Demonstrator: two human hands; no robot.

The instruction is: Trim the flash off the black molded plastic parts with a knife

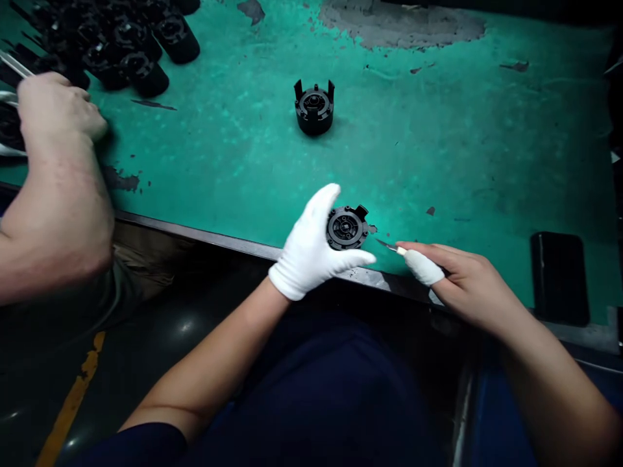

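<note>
My left hand (311, 250), in a white glove, curves around the left side of a round black plastic part (346, 227) near the table's front edge. Its thumb and fingers are spread, the thumb along the near side and a finger pointing away past the far side. Whether the glove presses on the part I cannot tell. A tab stands up from the part's rim. Just to the right, my right hand (462, 279), its thumb in a white cover, pinches a small craft knife (389, 246). The blade points left towards the part without touching it.
A similar black part (315, 110) with upright prongs stands farther back on the green tabletop (462, 143). Many black parts (131, 48) crowd the back left. A co-worker's arm (63, 175) reaches in at left. A black phone-like slab (559, 279) lies at right.
</note>
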